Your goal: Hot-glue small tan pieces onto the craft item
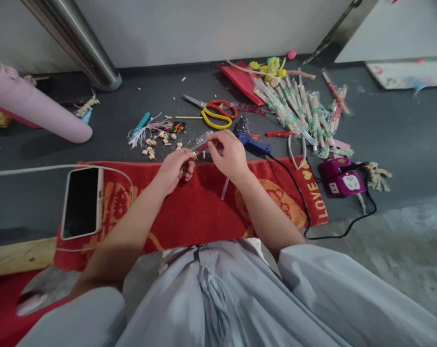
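Note:
My left hand [176, 169] is closed above the far edge of the red towel [200, 207], its thumb and finger pinching a small tan piece [193, 155]. My right hand [228, 153] is curled just to the right, fingertips together; what they grip, if anything, is hidden. A thin clear strip [224, 189] sticks out below this hand. Beyond the fingers lies a clear and red wrapper [203, 141]. Small tan chunks [151, 148] are scattered left of it. A blue glue gun [252, 142] rests just right of my right hand.
Scissors [214, 112] with red and yellow handles lie behind my hands. Several wrapped sticks [301, 103] are piled at the back right, and a purple power socket [343, 176] sits nearer. On the left are a phone [81, 202], a white cable [41, 169] and a pink bottle [37, 103].

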Available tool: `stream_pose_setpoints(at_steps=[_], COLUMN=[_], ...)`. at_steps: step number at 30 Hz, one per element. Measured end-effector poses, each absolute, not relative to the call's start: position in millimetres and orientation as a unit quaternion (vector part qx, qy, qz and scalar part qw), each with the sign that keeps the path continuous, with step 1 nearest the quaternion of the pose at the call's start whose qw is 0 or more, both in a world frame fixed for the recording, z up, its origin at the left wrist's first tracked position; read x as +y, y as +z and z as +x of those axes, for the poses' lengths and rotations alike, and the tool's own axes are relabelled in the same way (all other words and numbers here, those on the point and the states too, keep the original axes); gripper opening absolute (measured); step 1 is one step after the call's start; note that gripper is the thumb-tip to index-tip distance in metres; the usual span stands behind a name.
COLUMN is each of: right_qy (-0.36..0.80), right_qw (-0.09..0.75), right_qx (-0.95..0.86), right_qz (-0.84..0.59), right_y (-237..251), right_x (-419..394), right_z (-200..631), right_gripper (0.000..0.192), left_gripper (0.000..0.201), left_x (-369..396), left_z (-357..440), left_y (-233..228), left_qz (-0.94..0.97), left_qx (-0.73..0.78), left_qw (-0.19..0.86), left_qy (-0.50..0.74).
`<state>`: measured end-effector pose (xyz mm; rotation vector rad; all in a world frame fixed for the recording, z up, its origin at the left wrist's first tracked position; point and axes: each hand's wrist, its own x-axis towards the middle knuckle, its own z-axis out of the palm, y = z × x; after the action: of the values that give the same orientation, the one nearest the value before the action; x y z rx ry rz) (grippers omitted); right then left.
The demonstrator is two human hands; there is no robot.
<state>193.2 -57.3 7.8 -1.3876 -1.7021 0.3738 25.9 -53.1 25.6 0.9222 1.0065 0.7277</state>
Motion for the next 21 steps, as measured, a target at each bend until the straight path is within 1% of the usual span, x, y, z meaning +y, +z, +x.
stream_pose_setpoints(at_steps=[6, 13, 21], right_qy=[0.143, 0.143, 0.145], right_qw=[0.402, 0.394, 0.392], right_qx=[-0.708, -0.712, -0.711], right_qz=[-0.562, -0.563, -0.566], right_y=[1.8, 3.4, 3.9], right_x=[-55.7, -57.1, -57.4], right_z=[193.8, 191.5, 192.0], right_gripper=[0.012, 0.014, 0.015], left_gripper=[0.014, 0.009, 0.019], left_x=[-52.9, -53.7, -48.2], left_z=[26.2, 28.0, 22.5], left_y=[26.1, 29.4, 26.4], left_qz=[0.414, 0.4, 0.385], left_qx=[0.458, 0.457, 0.458], left_qw=[0.714, 0.703, 0.672], left_qy=[0.332, 0.369, 0.437])
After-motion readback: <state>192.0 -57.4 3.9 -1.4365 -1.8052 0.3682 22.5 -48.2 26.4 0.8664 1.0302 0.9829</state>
